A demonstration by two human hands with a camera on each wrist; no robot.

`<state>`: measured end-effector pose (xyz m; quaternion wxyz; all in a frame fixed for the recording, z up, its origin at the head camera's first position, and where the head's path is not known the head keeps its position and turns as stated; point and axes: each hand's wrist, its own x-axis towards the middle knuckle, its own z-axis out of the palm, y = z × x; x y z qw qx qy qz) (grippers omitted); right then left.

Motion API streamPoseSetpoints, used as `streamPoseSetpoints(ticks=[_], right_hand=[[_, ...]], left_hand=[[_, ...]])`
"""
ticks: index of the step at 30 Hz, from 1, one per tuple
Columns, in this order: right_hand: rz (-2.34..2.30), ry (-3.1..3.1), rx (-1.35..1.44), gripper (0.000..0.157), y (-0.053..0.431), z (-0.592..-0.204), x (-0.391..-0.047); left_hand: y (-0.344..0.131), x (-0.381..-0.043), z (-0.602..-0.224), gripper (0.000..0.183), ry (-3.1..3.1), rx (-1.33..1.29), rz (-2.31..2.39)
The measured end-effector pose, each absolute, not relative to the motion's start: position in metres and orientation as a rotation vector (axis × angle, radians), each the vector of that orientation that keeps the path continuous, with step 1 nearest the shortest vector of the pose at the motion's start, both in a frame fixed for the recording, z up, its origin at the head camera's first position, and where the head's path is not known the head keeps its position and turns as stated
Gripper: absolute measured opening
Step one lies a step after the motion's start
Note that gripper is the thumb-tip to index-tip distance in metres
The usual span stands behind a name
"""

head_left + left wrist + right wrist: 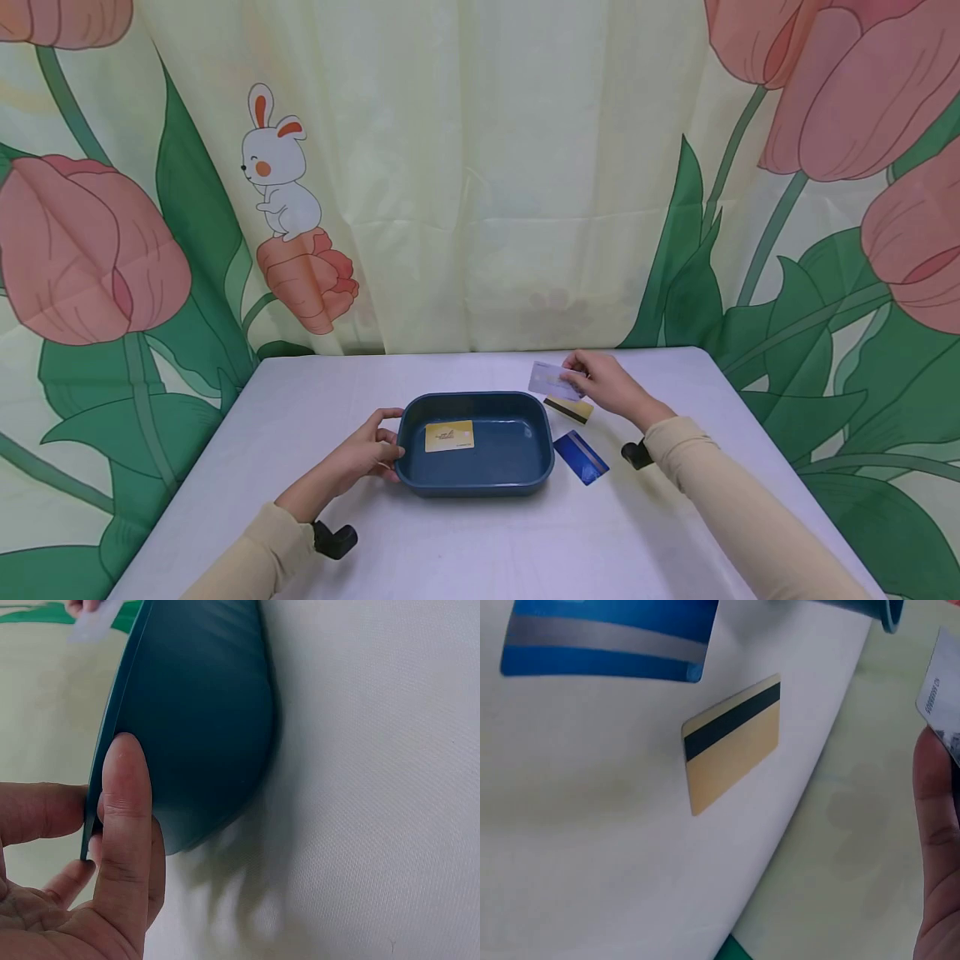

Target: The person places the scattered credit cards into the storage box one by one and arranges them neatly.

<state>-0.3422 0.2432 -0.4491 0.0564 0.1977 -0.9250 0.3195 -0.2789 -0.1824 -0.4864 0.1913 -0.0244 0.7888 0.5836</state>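
Observation:
My left hand [367, 450] holds the left end of a dark blue rectangular tray [480, 486]. In the left wrist view, one digit lies along the tray's outer wall [202, 705] while another meets its rim. Flat on the tray's floor, toward the left, is a yellow card [449, 436]. Beyond the tray's far right corner, my right hand [603, 382] pinches a whitish card [553, 379] above the table. The right wrist view shows the thumb against this pale card [941, 697], which bears small print; the other fingers are mostly hidden there.
A gold card with a dark stripe [568, 409] lies on the white-covered table [480, 550] below my right hand. Nearer me, right beside the tray, is a blue card with a greyish stripe [581, 457]. A printed curtain [510, 208] hangs behind the table's far edge.

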Motion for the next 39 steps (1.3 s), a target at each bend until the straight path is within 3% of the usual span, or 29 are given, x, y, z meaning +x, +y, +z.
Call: streamPoseSetpoints(ticks=[21,39], right_hand=[[1.225,-2.862,0.529,0.017,0.214,-0.444,-0.334],[1.233,-2.922,0.602,0.008,0.183,-0.444,-0.324]], left_hand=[[-0.182,-0.277,-0.481,0.07,2.209,-0.024,1.619],[-0.182,-0.279,-0.487,0.07,2.233,-0.059,1.628]])
